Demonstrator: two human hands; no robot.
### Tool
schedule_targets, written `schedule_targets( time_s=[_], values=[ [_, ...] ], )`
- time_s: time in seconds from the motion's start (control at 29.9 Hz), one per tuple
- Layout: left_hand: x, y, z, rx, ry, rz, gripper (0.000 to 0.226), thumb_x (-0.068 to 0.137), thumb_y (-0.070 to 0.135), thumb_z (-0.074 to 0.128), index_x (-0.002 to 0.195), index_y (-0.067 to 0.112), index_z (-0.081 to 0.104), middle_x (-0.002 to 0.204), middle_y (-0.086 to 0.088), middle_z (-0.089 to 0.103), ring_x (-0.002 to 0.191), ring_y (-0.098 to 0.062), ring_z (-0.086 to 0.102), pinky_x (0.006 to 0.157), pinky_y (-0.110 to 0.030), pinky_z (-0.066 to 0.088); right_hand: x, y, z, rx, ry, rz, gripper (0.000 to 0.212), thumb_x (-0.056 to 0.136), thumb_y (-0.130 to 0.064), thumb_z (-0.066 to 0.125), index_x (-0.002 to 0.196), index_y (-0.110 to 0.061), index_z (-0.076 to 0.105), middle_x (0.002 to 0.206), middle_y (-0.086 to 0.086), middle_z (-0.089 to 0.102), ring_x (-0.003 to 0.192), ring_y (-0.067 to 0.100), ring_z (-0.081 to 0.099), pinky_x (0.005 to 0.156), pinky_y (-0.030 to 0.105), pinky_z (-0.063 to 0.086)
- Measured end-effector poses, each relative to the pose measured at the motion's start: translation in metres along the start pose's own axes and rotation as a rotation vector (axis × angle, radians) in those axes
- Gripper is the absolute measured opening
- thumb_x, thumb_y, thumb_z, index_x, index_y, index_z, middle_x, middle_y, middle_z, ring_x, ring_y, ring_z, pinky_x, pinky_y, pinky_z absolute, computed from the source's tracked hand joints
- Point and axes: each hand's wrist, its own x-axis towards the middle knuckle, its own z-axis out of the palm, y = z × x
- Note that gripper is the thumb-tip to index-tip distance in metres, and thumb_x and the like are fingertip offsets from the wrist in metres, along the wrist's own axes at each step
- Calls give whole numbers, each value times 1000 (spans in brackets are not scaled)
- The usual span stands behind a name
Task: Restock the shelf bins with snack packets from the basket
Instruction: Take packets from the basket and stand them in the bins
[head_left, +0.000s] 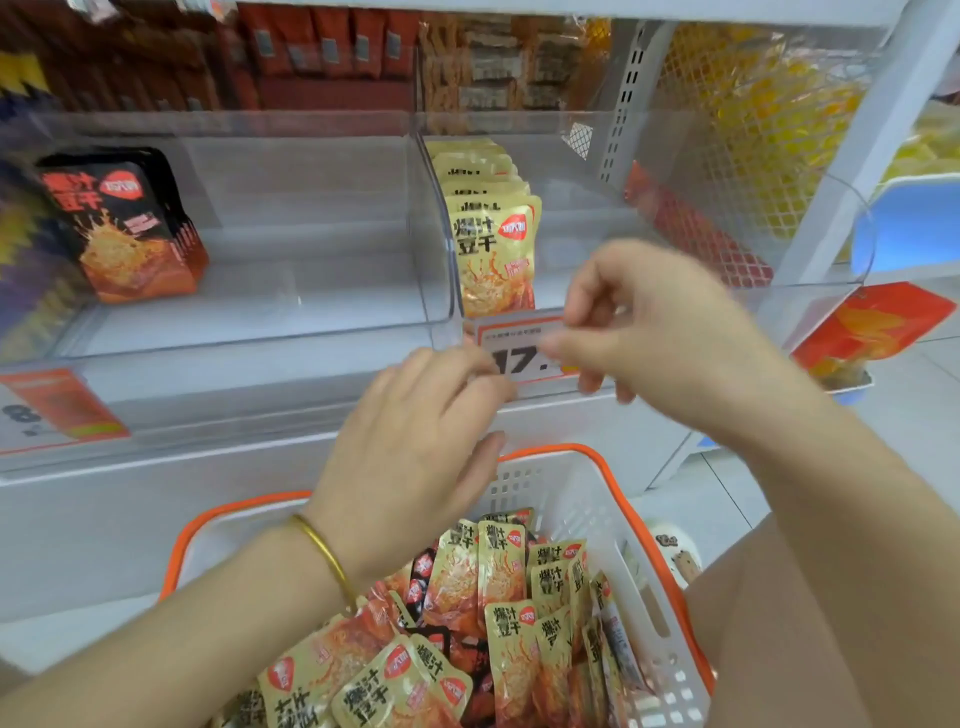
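The clear plastic shelf bins (249, 218) stand mostly bare, gold packets (491, 254) filed upright along the right bin's left wall; the white orange-rimmed basket (587, 499) below holds the loose snack packets (498, 623). Both hands meet at the orange-and-white price tag (519, 348): left hand (410, 452) fingers loosely curled, right hand (654, 332) seemingly pinching it. Seat it squarely, then lift packets in small upright stacks

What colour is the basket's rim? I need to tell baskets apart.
Orange: the basket rim runs round white slotted walls, clearest in the head view.
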Motion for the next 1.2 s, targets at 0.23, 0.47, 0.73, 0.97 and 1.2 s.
schedule_targets(
  time_s=[0.23, 0.47, 0.73, 0.97, 1.2],
  values=[
    [-59, 5, 56, -60, -545, -95, 30, 78, 32, 43, 88, 14, 64, 102, -6, 63, 90, -29, 63, 64, -42, 56, -4, 102, 88, -484, -786, 393, 8, 90, -5, 57, 97, -3, 60, 96, 18, 69, 78, 28, 70, 61, 33, 58],
    [-68, 10, 72, -102, -625, -146, 26, 93, 27, 49, 116, 19, 58, 123, 3, 51, 116, -19, 46, 94, -34, 44, -26, 207, 145, -894, -893, 296, 21, 88, 9, 45, 95, -7, 58, 95, 4, 57, 93, 27, 58, 80, 32, 47],
    [-61, 1, 71, -139, -682, -243, 27, 94, 31, 46, 119, 25, 55, 127, 8, 47, 118, -13, 44, 95, -36, 45, -13, 200, 148, -1002, -941, 131, 9, 91, -3, 52, 95, -5, 59, 95, 5, 61, 89, 24, 58, 76, 32, 48],
    [-44, 5, 71, -391, -741, -426, 32, 87, 35, 63, 114, 21, 56, 108, 4, 61, 98, -13, 57, 85, -27, 46, 7, 104, 100, -721, -815, -49, 29, 82, -27, 71, 65, -19, 49, 64, -4, 52, 62, 15, 50, 53, 26, 36],
    [-23, 6, 33, -659, -514, -615, 8, 85, 13, 66, 92, 11, 62, 86, 2, 67, 80, -15, 63, 73, -28, 51, -14, 82, 41, -161, -373, 139, 20, 83, -25, 71, 96, -15, 61, 80, -1, 69, 48, 2, 57, 44, 13, 40]
  ],
)
